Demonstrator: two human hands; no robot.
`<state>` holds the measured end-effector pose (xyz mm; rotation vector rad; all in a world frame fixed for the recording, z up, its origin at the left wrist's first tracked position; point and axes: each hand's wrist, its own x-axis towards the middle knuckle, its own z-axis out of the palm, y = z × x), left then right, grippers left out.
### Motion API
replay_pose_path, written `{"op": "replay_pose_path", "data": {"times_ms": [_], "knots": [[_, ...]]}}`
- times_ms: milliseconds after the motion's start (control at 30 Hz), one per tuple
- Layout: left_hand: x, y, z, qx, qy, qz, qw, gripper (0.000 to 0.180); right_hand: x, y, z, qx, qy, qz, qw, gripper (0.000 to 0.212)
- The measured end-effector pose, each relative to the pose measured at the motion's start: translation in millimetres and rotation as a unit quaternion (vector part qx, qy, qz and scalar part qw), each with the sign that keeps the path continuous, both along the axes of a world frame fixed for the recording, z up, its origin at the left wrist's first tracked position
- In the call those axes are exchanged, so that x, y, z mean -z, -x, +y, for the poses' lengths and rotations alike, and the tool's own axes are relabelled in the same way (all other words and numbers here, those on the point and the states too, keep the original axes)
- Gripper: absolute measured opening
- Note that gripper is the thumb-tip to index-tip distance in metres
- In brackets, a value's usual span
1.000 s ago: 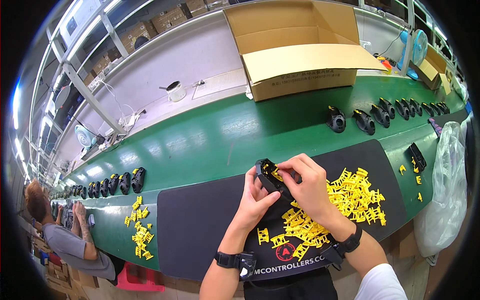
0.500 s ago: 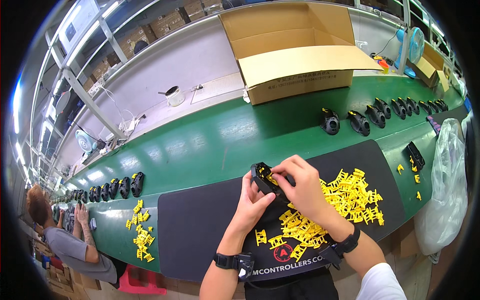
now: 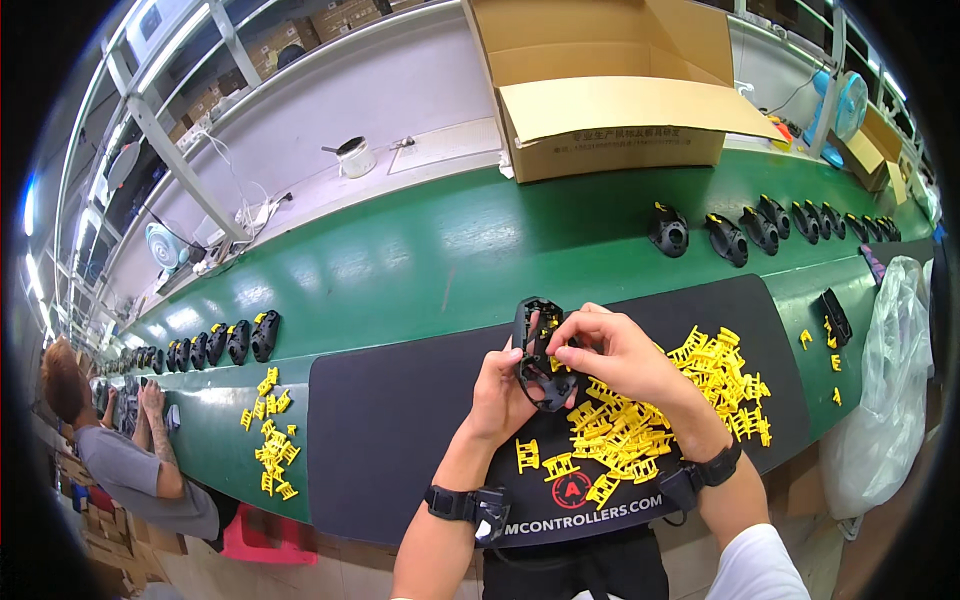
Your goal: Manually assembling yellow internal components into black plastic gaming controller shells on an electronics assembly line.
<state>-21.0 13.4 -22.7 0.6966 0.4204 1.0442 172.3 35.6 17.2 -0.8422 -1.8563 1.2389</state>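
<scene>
My left hand (image 3: 496, 398) grips a black mouse-shaped plastic shell (image 3: 546, 392), its hollow inside facing up, over the black mat (image 3: 400, 430). The fingers and thumb hold it by its left side and underside. At the shell's right edge, my right hand (image 3: 628, 358) pinches a small yellow plastic part (image 3: 556, 361), mostly covered by the fingertips. Under and beside my right forearm lies a heap of yellow plastic pieces (image 3: 640, 432), ladder-like in shape. A few single pieces (image 3: 527, 455) lie at its left edge.
Black shells stand in rows at far right (image 3: 727, 240) and left (image 3: 238, 342). More yellow pieces (image 3: 272, 455) lie left of the mat. A large cardboard box (image 3: 620, 150) stands behind; a clear plastic bag (image 3: 880, 390) hangs right. A co-worker (image 3: 140, 480) works at far left.
The shell has turned more upright, with its opening now facing me more fully. My right fingers have drawn back slightly to its right edge. The whole view has shifted a little.
</scene>
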Motion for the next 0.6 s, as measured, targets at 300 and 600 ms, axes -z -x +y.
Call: {"op": "replay_pose_path", "data": {"times_ms": [300, 600], "knots": [[-2, 8, 6, 0.056, 0.01, -0.016, 0.998, 0.055, -1, 12, -6, 0.038, 0.085, 0.044, 0.995, 0.009], [-18, 22, 4, 0.038, 0.103, -0.033, 0.993, 0.064, -31, 2, -17, -0.006, -0.348, -0.143, 0.927, 0.033]]}}
